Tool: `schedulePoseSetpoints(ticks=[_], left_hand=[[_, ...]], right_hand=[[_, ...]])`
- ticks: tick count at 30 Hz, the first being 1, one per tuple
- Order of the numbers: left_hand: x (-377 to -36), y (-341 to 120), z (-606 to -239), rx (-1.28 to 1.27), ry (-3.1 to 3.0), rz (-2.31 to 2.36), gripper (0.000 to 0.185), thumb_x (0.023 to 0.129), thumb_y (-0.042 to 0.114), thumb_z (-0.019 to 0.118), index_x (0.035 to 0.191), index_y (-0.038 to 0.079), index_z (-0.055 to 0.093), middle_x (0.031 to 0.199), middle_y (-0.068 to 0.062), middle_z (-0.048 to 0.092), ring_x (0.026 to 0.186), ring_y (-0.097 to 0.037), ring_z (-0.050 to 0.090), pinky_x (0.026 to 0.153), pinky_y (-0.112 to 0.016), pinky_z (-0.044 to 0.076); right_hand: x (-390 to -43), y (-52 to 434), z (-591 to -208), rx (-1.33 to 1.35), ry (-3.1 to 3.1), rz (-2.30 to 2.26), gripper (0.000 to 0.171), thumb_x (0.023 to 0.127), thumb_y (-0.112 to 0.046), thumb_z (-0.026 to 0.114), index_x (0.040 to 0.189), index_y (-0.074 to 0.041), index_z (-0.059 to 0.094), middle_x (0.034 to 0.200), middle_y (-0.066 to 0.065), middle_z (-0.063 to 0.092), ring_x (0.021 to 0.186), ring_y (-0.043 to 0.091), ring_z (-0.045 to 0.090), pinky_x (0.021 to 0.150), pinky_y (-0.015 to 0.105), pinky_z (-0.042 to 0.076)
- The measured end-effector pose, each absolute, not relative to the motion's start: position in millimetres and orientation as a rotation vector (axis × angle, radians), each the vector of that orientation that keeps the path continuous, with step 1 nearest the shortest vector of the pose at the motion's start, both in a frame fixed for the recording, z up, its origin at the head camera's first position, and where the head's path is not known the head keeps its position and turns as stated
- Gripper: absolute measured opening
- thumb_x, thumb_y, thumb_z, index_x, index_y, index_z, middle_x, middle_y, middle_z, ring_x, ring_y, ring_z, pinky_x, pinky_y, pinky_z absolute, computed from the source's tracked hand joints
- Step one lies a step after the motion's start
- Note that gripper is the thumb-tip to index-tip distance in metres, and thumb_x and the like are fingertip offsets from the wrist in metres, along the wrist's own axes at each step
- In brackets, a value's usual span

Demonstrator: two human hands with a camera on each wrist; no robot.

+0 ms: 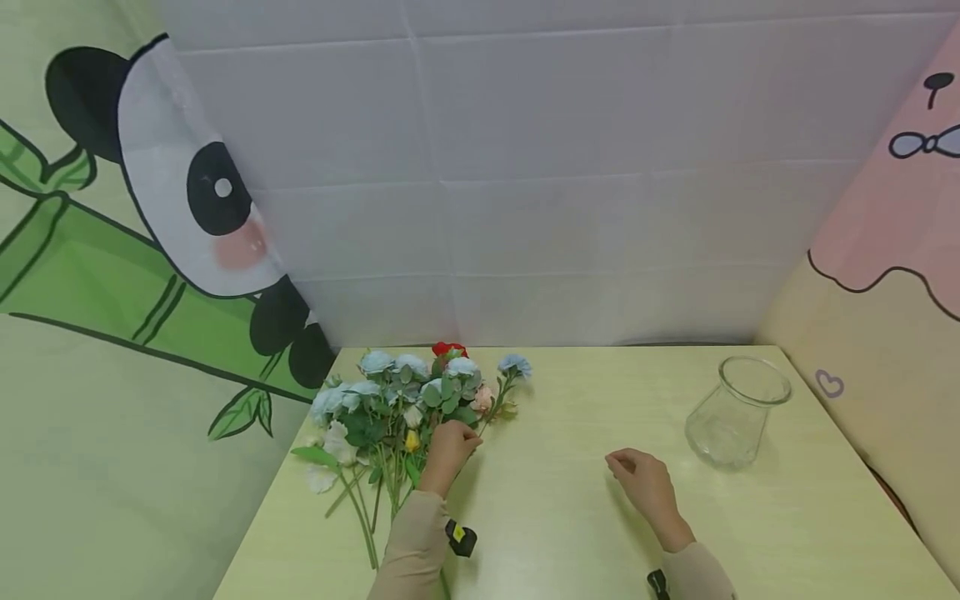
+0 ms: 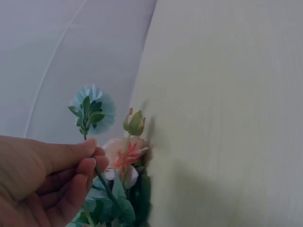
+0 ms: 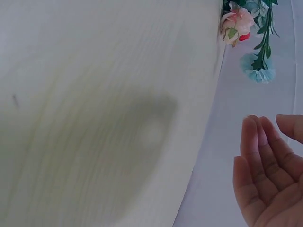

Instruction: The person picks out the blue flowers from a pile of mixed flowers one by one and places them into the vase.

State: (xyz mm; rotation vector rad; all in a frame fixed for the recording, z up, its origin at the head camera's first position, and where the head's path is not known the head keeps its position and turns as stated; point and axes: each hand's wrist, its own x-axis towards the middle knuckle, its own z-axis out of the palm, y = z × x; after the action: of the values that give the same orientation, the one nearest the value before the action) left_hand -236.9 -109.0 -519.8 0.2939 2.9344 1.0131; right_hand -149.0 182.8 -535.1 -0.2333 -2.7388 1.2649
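Blue flower [image 2: 93,106] stem pinched between left hand [image 1: 447,454] thumb and fingertips [image 2: 90,158], bloom just beyond them above the bunch [image 1: 390,400]. Right hand [image 1: 645,487] relaxed open, holding nothing, glass vase [image 1: 737,411] off to its right.

**Blue flower pinched from the bunch**

A pale blue artificial flower [image 2: 93,105] on a thin green stem stands just above the left hand's [image 1: 448,454] fingertips [image 2: 88,146], which pinch its stem; the bunch [image 1: 397,400] lies beside.
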Motion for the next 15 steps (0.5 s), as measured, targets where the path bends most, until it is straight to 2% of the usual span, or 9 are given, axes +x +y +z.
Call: schedulePoseSetpoints(ticks=[9, 15], left_hand=[[-233, -99, -491, 0.365, 3.008, 1.148, 0.015, 0.084, 0.012, 0.066, 0.071, 0.007, 0.072, 0.06, -0.004, 0.064, 0.052, -0.009, 0.053, 0.048, -0.021, 0.041], [-229, -95, -485, 0.386, 3.036, 1.178, 0.017, 0.085, 0.02, 0.065, 0.071, 0.01, 0.071, 0.062, -0.002, 0.064, 0.051, -0.006, 0.049, 0.046, -0.02, 0.038]], right_hand=[[-149, 183, -535, -0.249, -2.735, 1.278, 0.02, 0.09, -0.02, 0.059, 0.097, -0.004, 0.069, 0.087, 0.009, 0.071, 0.071, 0.015, 0.065, 0.058, 0.026, 0.049], [-148, 183, -536, -0.263, -2.733, 1.285, 0.02, 0.089, -0.02, 0.06, 0.097, -0.004, 0.069, 0.086, 0.009, 0.071, 0.071, 0.015, 0.065, 0.055, 0.025, 0.048]])
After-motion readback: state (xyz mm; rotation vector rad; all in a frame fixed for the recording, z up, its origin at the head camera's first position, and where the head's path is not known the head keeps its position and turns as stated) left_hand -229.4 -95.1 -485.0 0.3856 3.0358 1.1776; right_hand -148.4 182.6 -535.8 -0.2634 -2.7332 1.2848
